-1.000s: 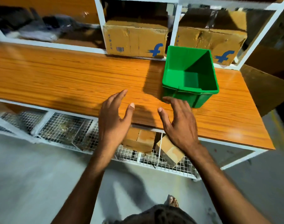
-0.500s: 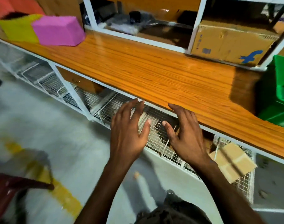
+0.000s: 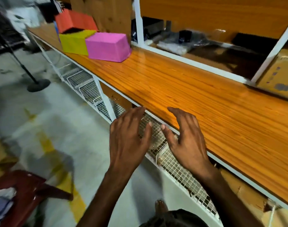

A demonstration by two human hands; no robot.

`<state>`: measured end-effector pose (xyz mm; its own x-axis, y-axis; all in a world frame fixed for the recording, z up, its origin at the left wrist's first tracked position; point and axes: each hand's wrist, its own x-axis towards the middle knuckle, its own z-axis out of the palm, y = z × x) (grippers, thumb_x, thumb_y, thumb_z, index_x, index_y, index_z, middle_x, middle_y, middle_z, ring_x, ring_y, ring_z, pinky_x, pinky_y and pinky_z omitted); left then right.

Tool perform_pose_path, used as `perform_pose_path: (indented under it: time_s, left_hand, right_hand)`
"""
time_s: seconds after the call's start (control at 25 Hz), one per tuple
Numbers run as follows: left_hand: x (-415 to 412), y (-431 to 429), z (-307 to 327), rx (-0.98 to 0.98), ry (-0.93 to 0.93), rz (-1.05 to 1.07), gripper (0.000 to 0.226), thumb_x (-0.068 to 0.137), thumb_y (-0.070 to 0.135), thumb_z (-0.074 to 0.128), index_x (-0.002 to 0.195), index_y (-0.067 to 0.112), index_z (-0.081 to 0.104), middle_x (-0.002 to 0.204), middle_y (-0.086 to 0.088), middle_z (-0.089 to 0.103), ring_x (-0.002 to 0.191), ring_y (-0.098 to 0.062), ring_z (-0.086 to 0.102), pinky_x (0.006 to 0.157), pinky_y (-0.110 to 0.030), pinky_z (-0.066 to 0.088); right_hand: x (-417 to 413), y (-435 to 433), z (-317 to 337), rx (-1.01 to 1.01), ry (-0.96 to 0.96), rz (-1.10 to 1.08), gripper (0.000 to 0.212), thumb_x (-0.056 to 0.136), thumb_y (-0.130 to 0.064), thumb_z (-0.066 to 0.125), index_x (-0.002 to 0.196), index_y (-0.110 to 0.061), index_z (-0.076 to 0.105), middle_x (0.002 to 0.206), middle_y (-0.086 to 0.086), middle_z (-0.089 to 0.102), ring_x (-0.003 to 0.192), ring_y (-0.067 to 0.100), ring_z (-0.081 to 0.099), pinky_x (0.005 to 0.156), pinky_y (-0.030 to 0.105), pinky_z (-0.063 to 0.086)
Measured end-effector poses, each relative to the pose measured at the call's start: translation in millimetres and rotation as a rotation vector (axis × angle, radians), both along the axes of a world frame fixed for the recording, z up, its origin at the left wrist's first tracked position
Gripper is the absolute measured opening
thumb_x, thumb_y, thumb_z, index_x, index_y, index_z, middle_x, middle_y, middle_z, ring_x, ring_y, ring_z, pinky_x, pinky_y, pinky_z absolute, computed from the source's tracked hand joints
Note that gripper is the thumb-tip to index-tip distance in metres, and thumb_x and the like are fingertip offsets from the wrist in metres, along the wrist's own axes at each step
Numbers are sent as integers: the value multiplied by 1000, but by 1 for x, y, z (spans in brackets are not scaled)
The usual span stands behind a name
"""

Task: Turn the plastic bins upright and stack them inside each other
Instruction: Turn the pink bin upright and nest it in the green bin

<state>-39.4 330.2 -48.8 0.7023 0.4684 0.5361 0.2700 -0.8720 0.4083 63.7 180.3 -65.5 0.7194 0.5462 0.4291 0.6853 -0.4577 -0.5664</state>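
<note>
Three plastic bins lie upside down at the far left of the wooden shelf [image 3: 197, 95]: a pink bin [image 3: 108, 46] nearest, a yellow bin [image 3: 73, 42] behind it and an orange-red bin [image 3: 74, 21] further back. My left hand [image 3: 127, 136] and my right hand [image 3: 187, 138] hover empty with fingers spread at the shelf's front edge, well short of the bins. The green bin is out of view.
Wire mesh baskets [image 3: 177, 169] run under the shelf. A cardboard box [image 3: 277, 74] sits in the white-framed rack at the right. A red plastic stool [image 3: 20, 192] stands at the lower left and a black stand base [image 3: 38, 85] is on the floor.
The view has swung left along the shelf; the green bin has left the frame and the coloured bins have come closer. Both hands stay empty and moved left with the view.
</note>
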Motion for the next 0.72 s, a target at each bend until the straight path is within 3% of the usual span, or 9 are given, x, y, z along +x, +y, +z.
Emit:
perform_pose_path:
  time_s: [0.12,0.24,0.44,0.56,0.72]
  left_hand:
    - [20,45,11,-148,-1,112,41,98,46,58,136,32,61,135,11,66,125,-13,60,101,-34,47]
    - [37,95,19,-147,24,204,42,96,52,56,133,34,63,129,12,70,117,-13,64,90,-30,51]
    - [53,186,12,-239,23,271,36,96,59,53,125,40,64,122,21,70,110,-5,66,75,-21,45]
    - [62,258,4,-293,11,243,32,95,59,55,122,43,64,118,25,70,97,0,65,65,-16,41]
    - [74,366,6,-354,-13,174,32,94,61,54,120,45,63,117,26,69,100,4,60,71,-20,43]
  right_hand:
    - [32,57,9,22,-5,96,55,104,-48,53,152,-23,44,150,0,53,135,17,46,104,36,43]
    - [62,119,9,19,35,173,55,103,-50,53,151,-23,46,149,2,55,136,19,47,104,39,45]
    - [84,217,-12,34,195,210,53,103,-48,56,151,-30,44,151,-3,53,139,14,45,107,36,43]
    - [91,287,-22,47,220,202,55,102,-52,54,151,-32,43,151,-6,52,139,12,46,107,36,43]
    - [101,383,-20,122,261,135,54,101,-47,59,151,-30,45,148,-9,54,137,10,47,110,42,46]
